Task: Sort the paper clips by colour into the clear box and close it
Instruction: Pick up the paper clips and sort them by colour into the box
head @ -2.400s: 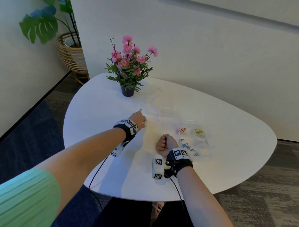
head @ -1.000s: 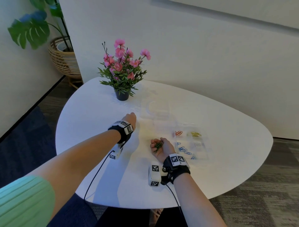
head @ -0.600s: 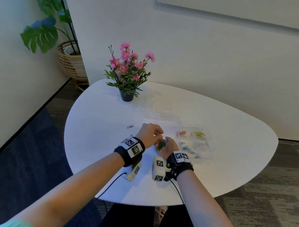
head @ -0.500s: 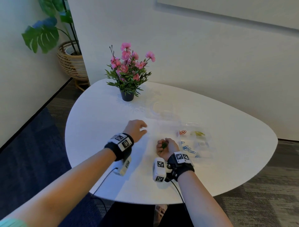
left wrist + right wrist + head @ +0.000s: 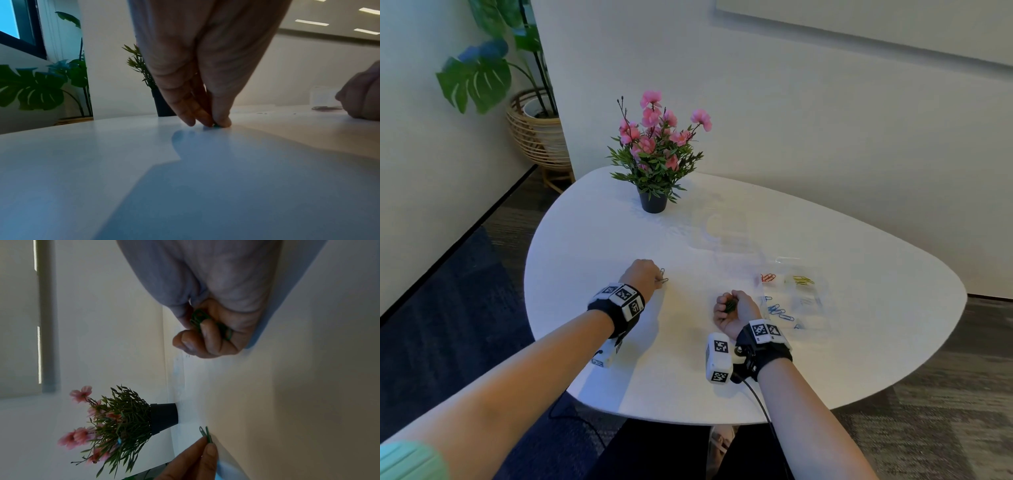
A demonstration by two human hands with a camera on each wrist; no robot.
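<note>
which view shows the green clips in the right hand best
The right wrist view: the green clips sit close up, bunched under the curled fingers of the right hand. The head view shows only a small dark green speck in the fist. The left wrist view shows the fist, no clips.

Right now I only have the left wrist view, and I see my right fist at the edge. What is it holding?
Observer: The right hand grips a bunch of green clips.
Operator: How many clips are under my left fingers?
Observer: The left hand pinches at two green clips lying side by side on the table.
Operator: What's in the box so far?
Observer: The clear box holds red clips, yellow clips and blue clips in separate sections.
</note>
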